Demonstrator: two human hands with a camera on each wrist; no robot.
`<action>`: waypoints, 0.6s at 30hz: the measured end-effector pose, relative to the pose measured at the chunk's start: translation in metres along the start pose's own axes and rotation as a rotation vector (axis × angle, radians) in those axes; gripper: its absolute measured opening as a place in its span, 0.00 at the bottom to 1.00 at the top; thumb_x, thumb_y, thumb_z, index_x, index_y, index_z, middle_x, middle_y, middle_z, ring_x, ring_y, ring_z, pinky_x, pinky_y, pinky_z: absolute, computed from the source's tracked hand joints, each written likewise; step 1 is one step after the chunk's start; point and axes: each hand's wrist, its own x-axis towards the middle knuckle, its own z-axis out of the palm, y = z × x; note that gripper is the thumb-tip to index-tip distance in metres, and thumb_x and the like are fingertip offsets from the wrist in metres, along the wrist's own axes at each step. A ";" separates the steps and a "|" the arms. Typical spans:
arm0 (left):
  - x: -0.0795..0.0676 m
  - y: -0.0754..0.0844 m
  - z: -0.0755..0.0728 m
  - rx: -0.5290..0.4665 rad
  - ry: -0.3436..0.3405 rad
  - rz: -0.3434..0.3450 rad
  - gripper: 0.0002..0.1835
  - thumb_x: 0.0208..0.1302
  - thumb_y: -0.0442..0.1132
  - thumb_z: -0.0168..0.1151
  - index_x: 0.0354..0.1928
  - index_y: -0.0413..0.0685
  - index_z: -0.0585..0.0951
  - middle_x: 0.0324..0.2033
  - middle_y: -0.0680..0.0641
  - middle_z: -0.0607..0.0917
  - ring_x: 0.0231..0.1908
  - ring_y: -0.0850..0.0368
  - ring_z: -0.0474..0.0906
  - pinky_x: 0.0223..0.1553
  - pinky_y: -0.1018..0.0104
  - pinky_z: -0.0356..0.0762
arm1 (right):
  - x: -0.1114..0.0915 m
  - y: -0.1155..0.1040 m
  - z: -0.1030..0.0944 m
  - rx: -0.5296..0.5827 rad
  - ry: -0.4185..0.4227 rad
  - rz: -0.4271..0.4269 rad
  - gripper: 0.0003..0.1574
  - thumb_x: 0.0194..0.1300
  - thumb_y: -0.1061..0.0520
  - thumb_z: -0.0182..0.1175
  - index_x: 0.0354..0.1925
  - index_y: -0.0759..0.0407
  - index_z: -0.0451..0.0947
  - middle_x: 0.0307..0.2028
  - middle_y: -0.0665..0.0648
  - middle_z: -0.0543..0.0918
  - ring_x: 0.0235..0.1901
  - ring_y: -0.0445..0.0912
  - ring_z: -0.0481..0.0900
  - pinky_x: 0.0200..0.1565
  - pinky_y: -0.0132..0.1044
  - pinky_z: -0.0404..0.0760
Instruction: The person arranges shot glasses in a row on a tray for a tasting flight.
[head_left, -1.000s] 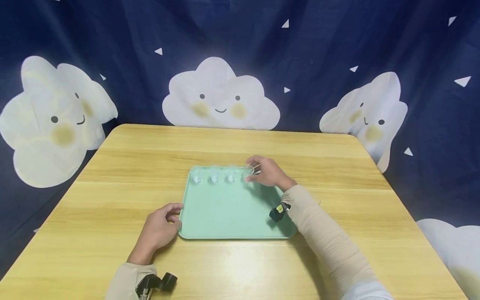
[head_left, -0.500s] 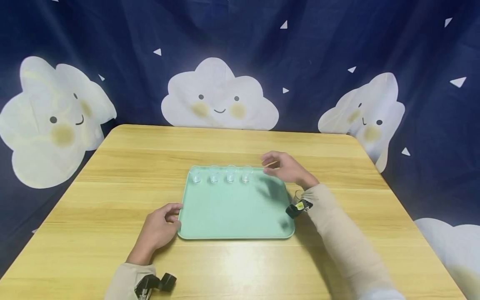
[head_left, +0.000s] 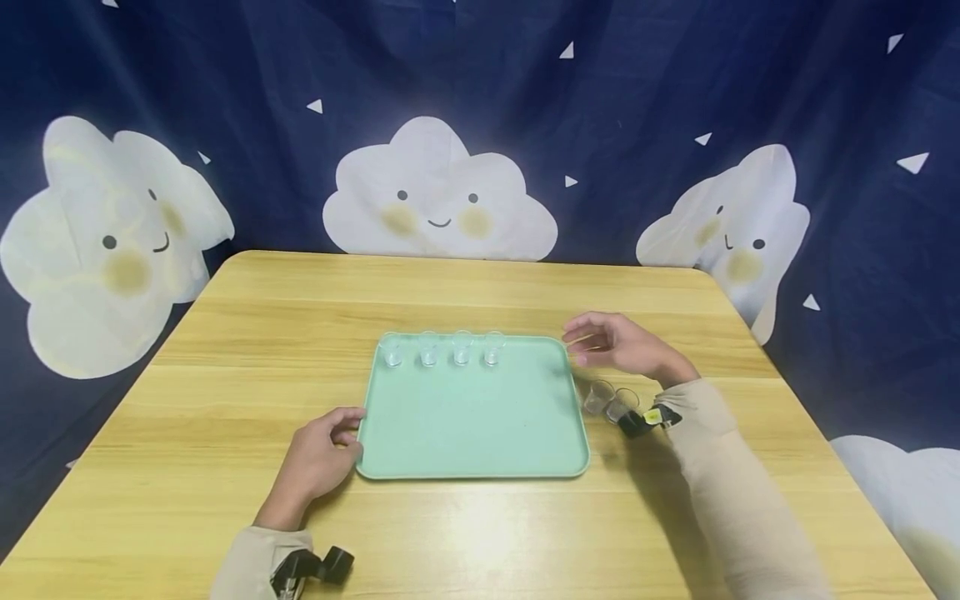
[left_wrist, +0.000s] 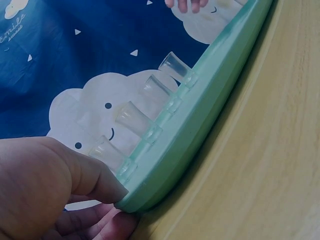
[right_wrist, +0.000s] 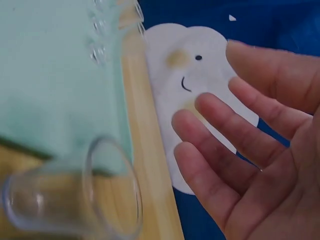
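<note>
My left hand (head_left: pixel 318 454) holds the left edge of a mint-green tray (head_left: pixel 472 425). In the left wrist view, the thumb (left_wrist: pixel 100 175) lies at the tray's rim, with fingers partly hidden below. Several small clear cups stand upright in a row along the tray's far side, the rightmost cup (head_left: pixel 491 350) near the middle. My right hand (head_left: pixel 626 343) hovers beyond the tray's far right corner, fingers spread and loosely bent, holding nothing. Below it, two more clear cups stand on the table to the tray's right: one cup (head_left: pixel 598 398) beside the tray, another cup (head_left: pixel 622 406) partly behind the wrist camera.
The wooden table (head_left: pixel 465 533) reaches around the tray on all sides. Behind it hangs a dark blue curtain (head_left: pixel 270 50) with white smiling clouds. Black cameras are strapped to both wrists, the right wrist camera (head_left: pixel 636 423) close above the cups.
My right hand has let go of the rightmost cup in the row and moved right, off the tray. Two cups on the right have come into sight. The left hand has stayed put.
</note>
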 end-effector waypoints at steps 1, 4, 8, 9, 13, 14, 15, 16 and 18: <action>0.000 0.000 0.000 0.000 0.000 0.001 0.23 0.57 0.30 0.57 0.57 0.40 0.78 0.47 0.43 0.83 0.42 0.53 0.79 0.43 0.58 0.75 | -0.003 0.002 -0.002 -0.006 -0.010 -0.003 0.30 0.59 0.73 0.62 0.59 0.77 0.65 0.57 0.79 0.70 0.56 0.70 0.71 0.57 0.48 0.73; 0.000 0.000 0.000 0.001 0.002 0.002 0.23 0.57 0.29 0.58 0.57 0.40 0.78 0.47 0.43 0.83 0.42 0.53 0.79 0.43 0.58 0.75 | -0.014 0.007 -0.007 -0.013 -0.034 -0.008 0.32 0.58 0.72 0.63 0.59 0.79 0.64 0.56 0.80 0.70 0.56 0.70 0.71 0.59 0.49 0.71; -0.001 0.000 0.000 0.001 0.004 0.000 0.23 0.57 0.29 0.58 0.57 0.39 0.78 0.47 0.43 0.83 0.41 0.53 0.79 0.43 0.58 0.75 | -0.028 0.015 -0.013 -0.017 -0.050 -0.008 0.33 0.57 0.71 0.65 0.59 0.79 0.65 0.56 0.79 0.70 0.56 0.66 0.73 0.58 0.44 0.72; -0.001 0.000 0.000 0.000 0.004 -0.001 0.23 0.57 0.29 0.58 0.57 0.39 0.78 0.47 0.43 0.83 0.42 0.53 0.79 0.43 0.58 0.75 | -0.031 0.017 -0.014 -0.024 -0.052 -0.015 0.33 0.57 0.71 0.65 0.59 0.79 0.65 0.56 0.79 0.70 0.55 0.65 0.73 0.58 0.42 0.73; 0.000 0.000 0.001 0.000 0.002 -0.003 0.23 0.57 0.30 0.58 0.57 0.39 0.78 0.47 0.43 0.83 0.42 0.53 0.79 0.43 0.58 0.75 | -0.044 0.023 -0.019 -0.026 -0.059 -0.019 0.33 0.56 0.70 0.66 0.58 0.78 0.66 0.55 0.78 0.71 0.55 0.61 0.75 0.56 0.40 0.74; 0.000 0.000 0.001 0.000 0.002 -0.003 0.23 0.57 0.30 0.58 0.57 0.39 0.78 0.47 0.43 0.83 0.42 0.53 0.79 0.43 0.58 0.75 | -0.047 0.025 -0.020 -0.024 -0.062 -0.015 0.33 0.56 0.70 0.66 0.58 0.78 0.66 0.55 0.78 0.71 0.55 0.60 0.76 0.56 0.40 0.74; 0.000 0.000 0.001 0.000 0.004 -0.002 0.23 0.57 0.30 0.58 0.57 0.39 0.78 0.47 0.43 0.83 0.42 0.53 0.79 0.42 0.58 0.75 | -0.049 0.026 -0.021 -0.024 -0.065 -0.008 0.33 0.56 0.69 0.67 0.58 0.78 0.66 0.55 0.78 0.71 0.55 0.59 0.76 0.55 0.40 0.75; 0.000 0.000 0.001 0.001 0.005 0.000 0.23 0.57 0.30 0.58 0.57 0.39 0.78 0.47 0.43 0.83 0.42 0.53 0.79 0.42 0.58 0.75 | -0.052 0.027 -0.022 -0.019 -0.066 0.004 0.34 0.55 0.69 0.67 0.58 0.77 0.66 0.56 0.79 0.71 0.55 0.58 0.76 0.55 0.41 0.75; 0.000 0.000 0.001 0.001 0.008 0.003 0.23 0.57 0.30 0.58 0.57 0.39 0.78 0.47 0.43 0.83 0.42 0.53 0.79 0.42 0.58 0.75 | -0.056 0.028 -0.023 -0.008 -0.071 0.025 0.35 0.55 0.68 0.68 0.58 0.77 0.66 0.56 0.80 0.69 0.55 0.56 0.76 0.54 0.41 0.76</action>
